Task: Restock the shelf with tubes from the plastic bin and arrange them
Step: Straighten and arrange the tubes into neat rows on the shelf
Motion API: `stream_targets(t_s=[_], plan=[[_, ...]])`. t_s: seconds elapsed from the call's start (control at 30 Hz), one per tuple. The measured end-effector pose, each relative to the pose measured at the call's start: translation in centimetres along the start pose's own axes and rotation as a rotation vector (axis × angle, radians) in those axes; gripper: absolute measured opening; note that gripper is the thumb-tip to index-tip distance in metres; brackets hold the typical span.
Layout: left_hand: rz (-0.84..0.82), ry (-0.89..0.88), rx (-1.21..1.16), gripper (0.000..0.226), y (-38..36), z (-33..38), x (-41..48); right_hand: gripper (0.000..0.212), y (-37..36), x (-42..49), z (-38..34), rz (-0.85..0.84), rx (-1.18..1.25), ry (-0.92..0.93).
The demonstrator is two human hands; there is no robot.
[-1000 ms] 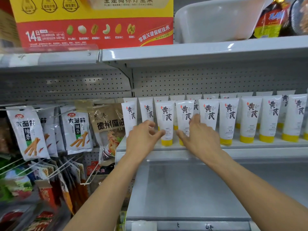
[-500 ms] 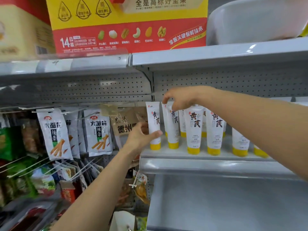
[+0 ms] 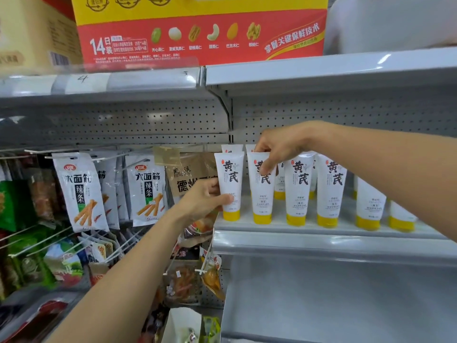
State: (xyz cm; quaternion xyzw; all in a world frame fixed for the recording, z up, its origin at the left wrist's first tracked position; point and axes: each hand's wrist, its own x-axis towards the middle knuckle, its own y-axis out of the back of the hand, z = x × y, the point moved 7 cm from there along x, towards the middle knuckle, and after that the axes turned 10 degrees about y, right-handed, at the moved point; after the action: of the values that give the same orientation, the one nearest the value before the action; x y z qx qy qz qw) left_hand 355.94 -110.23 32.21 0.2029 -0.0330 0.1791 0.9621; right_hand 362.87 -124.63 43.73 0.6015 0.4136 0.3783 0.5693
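On the grey metal shelf (image 3: 321, 240), white plastic tubes with yellow caps (image 3: 300, 189) stand cap-down in rows. The left hand (image 3: 201, 200) curls its thumb and fingers round the leftmost tube (image 3: 230, 179), low down; the right hand (image 3: 280, 147) pinches the top of the neighbouring tube (image 3: 262, 194).

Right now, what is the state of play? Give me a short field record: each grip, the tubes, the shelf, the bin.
left grip: holds the leftmost front tube low on its body
right grip: pinches the top of the second front tube
other tubes: upright on yellow caps, more standing behind
shelf: tubes stand near its front edge; right part hidden by the arm
white bin: top right, above the tubes; contents not visible
hanging snack packets: on hooks to the left
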Motion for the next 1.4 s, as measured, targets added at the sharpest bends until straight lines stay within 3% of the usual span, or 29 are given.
stream_targets(t_s=[0.3,0.6,0.73,0.8,0.83,0.9,0.97,1.1,1.2,1.3,1.4], plan=[[-0.098,0.02,-0.015,0.035,-0.2,0.3,-0.7,0.013,-0.2,-1.0,-0.8,0.076,0.032,0.02],[-0.065,0.016,0.007,0.035,-0.2,0.3,-1.3,0.006,-0.4,-0.8,-1.1,0.064,-0.005,0.024],[-0.047,0.019,0.001,0.05,-0.4,-0.1,-2.0,0.021,0.1,-1.2,-1.1,0.106,-0.011,0.023],[0.11,-0.013,-0.003,0.067,0.1,0.1,-2.8,0.038,1.5,-2.4,-1.2,0.274,-0.017,0.042],[0.269,-0.047,-0.005,0.069,0.7,0.4,-3.6,0.043,2.3,-3.5,-1.3,0.395,-0.011,0.061],[0.595,-0.138,-0.024,0.059,1.4,1.2,-6.0,0.038,3.6,-6.1,-1.4,0.659,0.008,0.093],[0.703,-0.221,-0.057,0.047,0.4,2.1,-7.8,0.026,3.8,-9.0,-1.1,0.889,0.029,0.098],[0.62,-0.3,-0.053,0.034,-4.0,3.7,-9.3,0.013,0.9,-13.8,0.7,1.175,0.18,0.058],[0.528,-0.34,0.014,0.029,-7.4,4.6,-9.8,0.015,-2.8,-16.3,2.4,1.27,0.283,-0.048],[0.383,-0.365,0.236,0.038,-11.2,4.5,-9.4,0.023,-7.4,-17.6,4.1,1.238,0.285,-0.17],[0.329,-0.392,0.505,0.047,-14.4,3.9,-9.0,0.032,-11.2,-17.7,4.6,1.105,0.103,-0.235]])
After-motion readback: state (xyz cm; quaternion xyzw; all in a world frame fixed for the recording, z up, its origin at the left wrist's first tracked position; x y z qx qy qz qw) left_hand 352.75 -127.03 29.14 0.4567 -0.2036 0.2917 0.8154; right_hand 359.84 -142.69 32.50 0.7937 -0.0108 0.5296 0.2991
